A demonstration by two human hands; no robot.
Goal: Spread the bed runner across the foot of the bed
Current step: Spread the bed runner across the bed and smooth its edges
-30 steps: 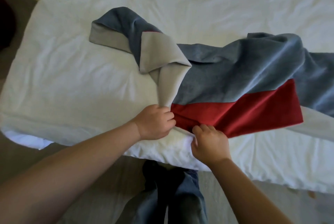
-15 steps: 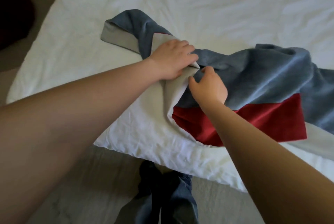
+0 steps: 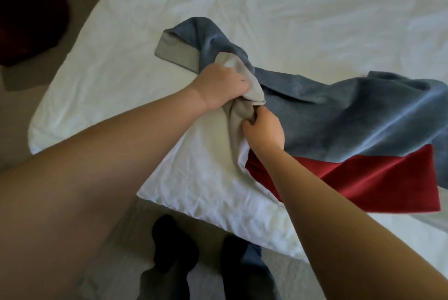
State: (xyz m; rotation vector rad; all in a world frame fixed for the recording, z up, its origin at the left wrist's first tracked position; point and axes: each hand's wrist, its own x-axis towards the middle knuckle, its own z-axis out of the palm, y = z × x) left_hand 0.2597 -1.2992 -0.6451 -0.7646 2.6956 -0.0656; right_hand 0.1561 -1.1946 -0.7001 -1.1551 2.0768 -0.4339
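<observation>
Gripping the bunched bed runner (image 3: 339, 115) at frame centre.
My left hand (image 3: 223, 86) and right hand (image 3: 265, 130) clutch its grey lining, fingers curled tight, above the white bed (image 3: 121, 86).

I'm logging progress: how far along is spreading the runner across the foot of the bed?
Done: the blue, red and grey fabric bed runner lies on the white-sheeted bed, though crumpled. In hand: the left hand and right hand both grip its bunched grey fold. Left: unfolding that end and pulling the runner flat across the foot.
</observation>
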